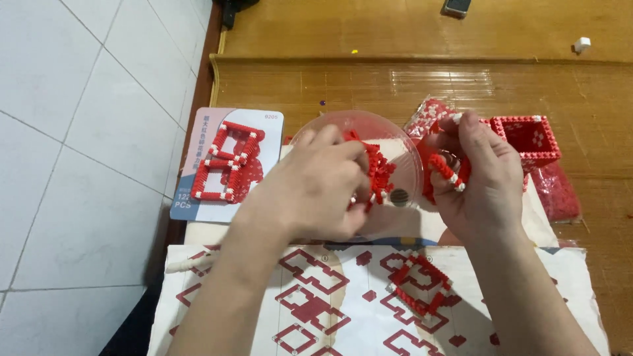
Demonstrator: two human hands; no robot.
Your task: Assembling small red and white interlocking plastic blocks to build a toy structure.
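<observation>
The left hand [316, 188] is reaching into the clear bowl [405, 142], and its fingers are pinching some tiny red bricks [377, 170] over the bowl. The right hand [481, 175] is gripping a small red and white brick piece [445, 170] just beside the bowl. A red brick box [531, 138] is sitting behind that hand on the wooden counter [395, 86]. A red frame [419, 283] is lying on the paper sheet [343, 303] near the person. A card [227, 161] with a red brick shape on it is lying to the left. The bricks are very small, so a loose pinch could be letting some fall and roll off. A bump from the wrist could be tipping the light bowl.
</observation>
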